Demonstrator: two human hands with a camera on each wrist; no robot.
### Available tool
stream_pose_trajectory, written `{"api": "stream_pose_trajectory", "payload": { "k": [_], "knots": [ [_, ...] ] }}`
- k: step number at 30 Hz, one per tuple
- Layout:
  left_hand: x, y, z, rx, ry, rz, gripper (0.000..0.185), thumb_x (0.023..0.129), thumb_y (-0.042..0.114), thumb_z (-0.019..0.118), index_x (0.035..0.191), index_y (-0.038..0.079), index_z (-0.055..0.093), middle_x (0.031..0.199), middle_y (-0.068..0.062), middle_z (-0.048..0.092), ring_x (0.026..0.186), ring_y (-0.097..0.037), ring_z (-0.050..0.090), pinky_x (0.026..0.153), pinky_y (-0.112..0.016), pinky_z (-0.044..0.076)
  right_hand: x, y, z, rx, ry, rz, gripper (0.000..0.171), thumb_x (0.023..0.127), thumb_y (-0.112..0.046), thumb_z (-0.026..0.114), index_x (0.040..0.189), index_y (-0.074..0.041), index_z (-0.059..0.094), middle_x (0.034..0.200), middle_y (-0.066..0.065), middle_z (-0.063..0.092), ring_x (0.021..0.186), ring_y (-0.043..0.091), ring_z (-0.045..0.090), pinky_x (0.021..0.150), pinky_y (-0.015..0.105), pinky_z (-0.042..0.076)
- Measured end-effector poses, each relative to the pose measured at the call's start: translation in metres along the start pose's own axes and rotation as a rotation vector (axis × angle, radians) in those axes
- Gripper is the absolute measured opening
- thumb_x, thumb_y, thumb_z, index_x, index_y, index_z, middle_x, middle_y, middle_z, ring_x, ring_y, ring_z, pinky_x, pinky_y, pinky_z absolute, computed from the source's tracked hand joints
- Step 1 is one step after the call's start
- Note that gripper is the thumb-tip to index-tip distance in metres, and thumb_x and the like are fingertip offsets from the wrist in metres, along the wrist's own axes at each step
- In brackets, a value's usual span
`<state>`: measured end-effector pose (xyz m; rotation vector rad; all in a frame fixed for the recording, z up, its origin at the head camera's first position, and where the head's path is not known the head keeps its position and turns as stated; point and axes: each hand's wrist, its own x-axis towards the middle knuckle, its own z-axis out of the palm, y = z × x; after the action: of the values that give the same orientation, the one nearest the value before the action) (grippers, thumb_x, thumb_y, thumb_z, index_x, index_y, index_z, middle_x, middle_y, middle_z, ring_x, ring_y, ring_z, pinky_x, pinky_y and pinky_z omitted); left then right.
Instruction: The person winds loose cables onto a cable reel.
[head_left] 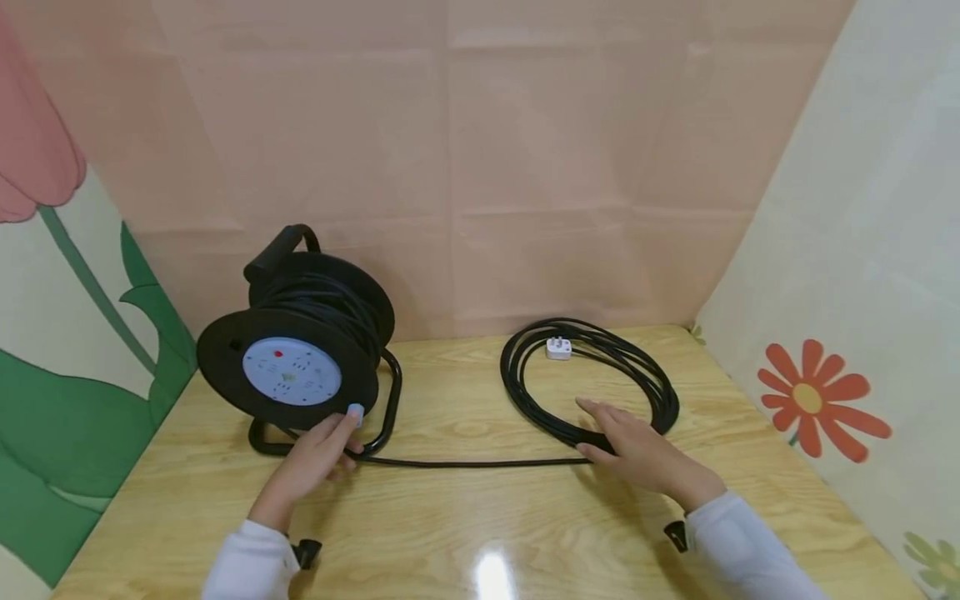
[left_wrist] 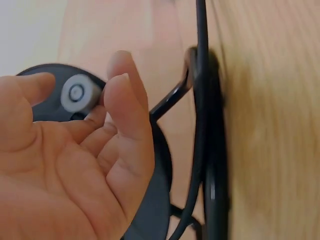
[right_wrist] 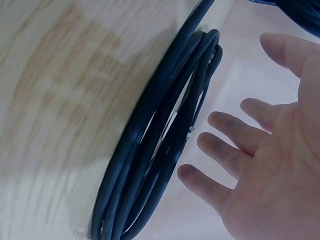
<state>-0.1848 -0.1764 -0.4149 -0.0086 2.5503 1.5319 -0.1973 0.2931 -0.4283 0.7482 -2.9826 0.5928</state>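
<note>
Two bare hands at work. Black plastic cable reel with a round drum (head_left: 360, 287) at 10 o'clock on the pale wood-grain worktop (head_left: 442, 533); flat loop of black rubbery cable (head_left: 667, 392) at 2 o'clock. Reel stands on a black tubular metal frame (head_left: 393, 400), presumably so the drum clears the surface and can turn. Pale round socket plate (head_left: 292, 371) faces the person. Left hand (head_left: 311, 458) at 9 o'clock, part-curled fingers at the small pale cylindrical knob (head_left: 356, 413), 4 o'clock on the reel's disc; likely there for leverage on the drum. Pinching or just pushing: can't tell. Right hand (head_left: 637, 450) at 3 o'clock, fingers spread over the loop's 5 o'clock edge, gripping nothing; contact unclear. Looks placed to steady or guide the coils. Single straight cable run (head_left: 465, 463) links frame and loop, 9 to 3 o'clock. White three-pin plug (head_left: 558, 349) sits inside the loop near 11 o'clock, probably tucked there to stay out of the way.
</note>
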Motion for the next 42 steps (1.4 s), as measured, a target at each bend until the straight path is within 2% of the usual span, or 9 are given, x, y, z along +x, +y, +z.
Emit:
{"api": "stream_pose_trajectory", "payload": {
  "k": [4,11,18,22,27,31,35,38,42],
  "knots": [
    [0.005,-0.002,0.005,-0.09,-0.004,0.001,0.071,0.104,0.061,0.035,0.129,-0.001,0.056,0.095,-0.012,0.064,0.075,-0.023,0.062,0.06,-0.036,0.051,-0.001,0.0,0.001,0.001,0.01,-0.002,0.07,0.101,-0.043,0.06,0.156,-0.01,0.032,0.151,0.02,0.043,0.135,0.046,0.041,0.103,0.068,0.035],
    [0.009,-0.003,0.01,-0.144,0.006,0.005,0.067,0.107,0.054,0.033,0.125,-0.005,0.057,0.09,-0.012,0.064,0.071,-0.021,0.062,0.058,-0.034,0.052,0.006,-0.003,0.005,-0.01,0.045,-0.065,0.066,0.099,-0.038,0.064,0.153,-0.01,0.039,0.146,0.017,0.05,0.13,0.042,0.049,0.101,0.064,0.041],
    [0.014,-0.004,0.013,-0.207,-0.013,-0.008,0.06,0.109,0.05,0.029,0.115,-0.004,0.054,0.086,-0.011,0.062,0.067,-0.02,0.061,0.055,-0.032,0.051,0.035,-0.028,0.013,-0.046,-0.057,-0.135,0.051,0.097,-0.036,0.068,0.138,-0.007,0.059,0.131,0.011,0.062,0.12,0.033,0.057,0.099,0.054,0.046],
    [0.015,-0.005,0.013,-0.215,-0.017,-0.013,0.056,0.109,0.048,0.029,0.112,-0.003,0.054,0.084,-0.011,0.062,0.067,-0.021,0.061,0.055,-0.033,0.051,0.048,-0.043,0.02,-0.117,-0.073,-0.18,0.048,0.094,-0.041,0.07,0.128,-0.008,0.066,0.118,0.007,0.066,0.107,0.029,0.061,0.091,0.052,0.05],
    [0.017,-0.009,0.013,-0.218,-0.02,-0.019,0.054,0.11,0.047,0.028,0.11,-0.001,0.053,0.083,-0.01,0.061,0.067,-0.021,0.061,0.055,-0.033,0.051,0.061,-0.058,0.033,-0.087,-0.178,-0.219,0.044,0.09,-0.049,0.072,0.117,-0.014,0.068,0.105,-0.001,0.065,0.092,0.016,0.061,0.08,0.04,0.054],
    [0.017,-0.01,0.013,-0.216,-0.017,-0.02,0.055,0.11,0.048,0.028,0.111,-0.001,0.054,0.084,-0.01,0.061,0.067,-0.021,0.061,0.056,-0.033,0.051,0.066,-0.064,0.044,-0.128,-0.226,-0.214,0.035,0.086,-0.048,0.077,0.099,-0.018,0.065,0.089,-0.008,0.056,0.077,0.007,0.05,0.069,0.029,0.048],
    [0.017,-0.01,0.013,-0.226,-0.021,-0.019,0.056,0.11,0.048,0.028,0.111,-0.002,0.054,0.084,-0.01,0.061,0.067,-0.021,0.061,0.055,-0.033,0.051,0.066,-0.069,0.049,-0.157,-0.211,-0.204,0.023,0.091,-0.034,0.076,0.087,-0.019,0.058,0.08,-0.01,0.047,0.069,0.006,0.043,0.06,0.026,0.042],
    [0.016,-0.009,0.013,-0.226,-0.024,-0.016,0.055,0.11,0.048,0.028,0.111,-0.001,0.053,0.083,-0.01,0.061,0.067,-0.022,0.061,0.056,-0.033,0.05,0.066,-0.07,0.05,-0.169,-0.182,-0.189,0.02,0.098,-0.025,0.068,0.085,-0.018,0.053,0.075,-0.009,0.046,0.064,0.005,0.043,0.056,0.027,0.042],
    [0.016,-0.01,0.013,-0.219,-0.028,-0.017,0.054,0.11,0.046,0.026,0.111,-0.001,0.052,0.083,-0.01,0.061,0.069,-0.022,0.06,0.057,-0.034,0.051,0.065,-0.065,0.046,-0.107,-0.168,-0.121,0.018,0.104,-0.028,0.055,0.092,-0.019,0.045,0.069,-0.008,0.048,0.057,0.006,0.043,0.053,0.028,0.041]
  ]
}}
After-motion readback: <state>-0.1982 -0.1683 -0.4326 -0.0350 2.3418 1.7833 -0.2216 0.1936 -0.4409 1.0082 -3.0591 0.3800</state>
